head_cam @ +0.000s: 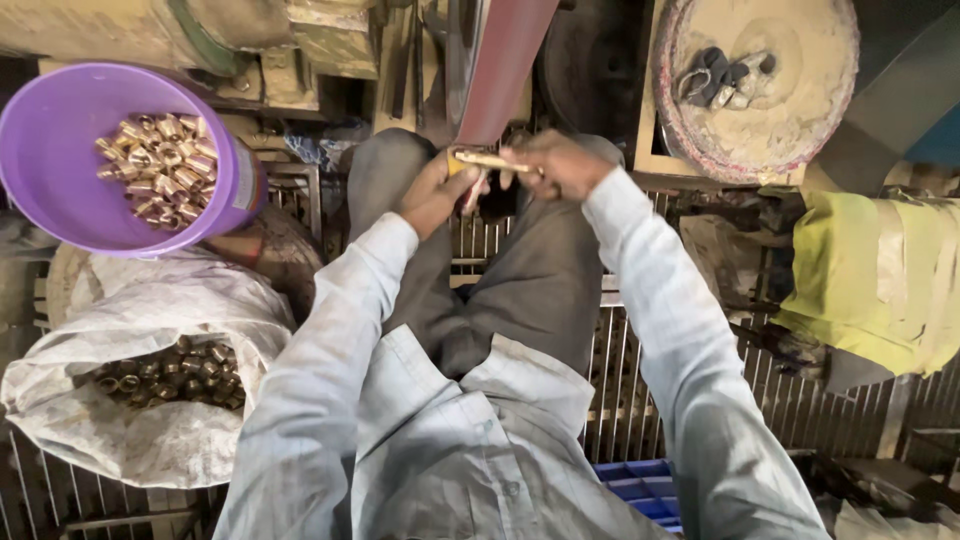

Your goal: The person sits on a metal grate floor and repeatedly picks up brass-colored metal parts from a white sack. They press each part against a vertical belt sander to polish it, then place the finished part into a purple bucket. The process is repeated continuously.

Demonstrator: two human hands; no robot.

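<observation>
My left hand (436,190) and my right hand (556,163) are raised together over my knees, both closed on a short wooden stick (492,161) that carries a small brass fitting (456,157) at its left end. The stick lies crosswise just below the dark red sanding belt (505,60), and the brass end sits at or very near the belt's lower edge. Whether it touches the belt I cannot tell. Pale blue sleeves cover both my arms.
A purple bucket (40,150) at the left holds several brass fittings (160,165). Below it an open white sack (160,440) holds several darker fittings (170,372). A dusty round wheel (800,110) stands at top right, yellow cloth (880,280) at right, a metal grate floor (640,400) underfoot.
</observation>
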